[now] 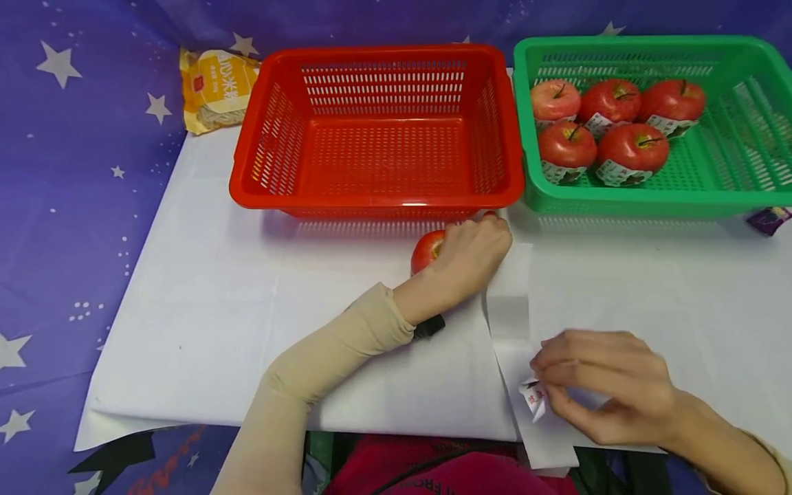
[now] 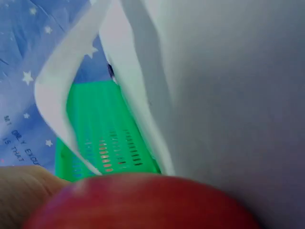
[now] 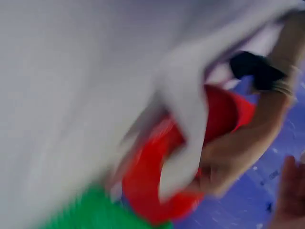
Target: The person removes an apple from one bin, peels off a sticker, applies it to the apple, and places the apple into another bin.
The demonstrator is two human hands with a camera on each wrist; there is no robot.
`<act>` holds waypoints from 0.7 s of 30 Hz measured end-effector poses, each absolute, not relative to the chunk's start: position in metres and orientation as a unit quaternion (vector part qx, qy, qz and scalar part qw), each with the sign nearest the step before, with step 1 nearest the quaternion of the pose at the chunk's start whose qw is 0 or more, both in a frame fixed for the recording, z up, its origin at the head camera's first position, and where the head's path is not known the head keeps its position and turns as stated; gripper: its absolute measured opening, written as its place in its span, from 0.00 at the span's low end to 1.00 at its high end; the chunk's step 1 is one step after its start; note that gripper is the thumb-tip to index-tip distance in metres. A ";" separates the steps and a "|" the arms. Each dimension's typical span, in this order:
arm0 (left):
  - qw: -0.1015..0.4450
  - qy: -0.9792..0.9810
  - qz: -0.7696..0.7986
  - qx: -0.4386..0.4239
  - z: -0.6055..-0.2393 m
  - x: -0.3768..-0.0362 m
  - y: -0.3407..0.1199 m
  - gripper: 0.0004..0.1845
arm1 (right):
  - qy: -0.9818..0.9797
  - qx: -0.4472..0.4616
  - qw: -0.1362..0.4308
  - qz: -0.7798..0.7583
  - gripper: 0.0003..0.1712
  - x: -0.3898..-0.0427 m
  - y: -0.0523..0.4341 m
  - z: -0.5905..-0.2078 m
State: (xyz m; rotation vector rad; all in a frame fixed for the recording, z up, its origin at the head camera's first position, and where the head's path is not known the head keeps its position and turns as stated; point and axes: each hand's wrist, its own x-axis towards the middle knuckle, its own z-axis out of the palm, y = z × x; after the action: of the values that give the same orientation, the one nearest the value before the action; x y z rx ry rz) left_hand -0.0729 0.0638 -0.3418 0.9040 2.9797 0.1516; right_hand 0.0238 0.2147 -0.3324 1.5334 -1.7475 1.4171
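Observation:
A long white paper strip [image 1: 509, 317] runs down the table from the left hand past its front edge. My left hand [image 1: 473, 251], fingers curled, grips the strip's far end just in front of the red basket. Close by the hand, a red apple [image 1: 427, 251] is partly hidden; it looms large at the bottom of the left wrist view. Near the front edge my right hand [image 1: 612, 385] pinches a small crumpled white label [image 1: 534, 397] with red print between thumb and fingers, over the strip's lower part.
The red basket [image 1: 376, 202] stands at the back. Beside it, a green basket [image 1: 643, 201] contains several red apples [image 1: 632, 152] with printed paper bands. A yellow food packet [image 1: 218, 88] leans at the back left, and a small dark purple wrapper [image 1: 768, 220] lies far right.

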 end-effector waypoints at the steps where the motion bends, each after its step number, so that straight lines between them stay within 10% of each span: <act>1: 0.014 0.954 0.064 0.294 -0.340 -0.074 0.063 0.13 | -0.620 0.525 0.124 0.570 0.04 0.024 0.216 -0.332; 5: 0.029 0.945 0.135 0.295 -0.334 -0.079 0.057 0.14 | -0.605 0.306 -0.212 0.704 0.11 0.013 0.222 -0.339; 8: 0.043 0.944 0.165 0.283 -0.331 -0.083 0.051 0.17 | -0.632 0.196 -0.318 0.679 0.08 -0.002 0.219 -0.355; 14: 0.079 0.932 0.188 0.301 -0.328 -0.084 0.026 0.14 | -0.700 0.140 -0.272 0.645 0.16 -0.026 0.226 -0.378; 21: 0.148 0.893 0.254 0.340 -0.336 -0.066 -0.019 0.37 | -0.719 0.070 -0.181 0.668 0.30 -0.040 0.255 -0.377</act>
State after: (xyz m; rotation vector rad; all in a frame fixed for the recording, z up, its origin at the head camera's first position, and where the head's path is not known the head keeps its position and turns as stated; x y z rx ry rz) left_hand -0.0658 -0.0190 -0.3363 0.9787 2.5683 0.7299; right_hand -0.0399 0.2554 -0.3766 0.2510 -2.5607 2.3802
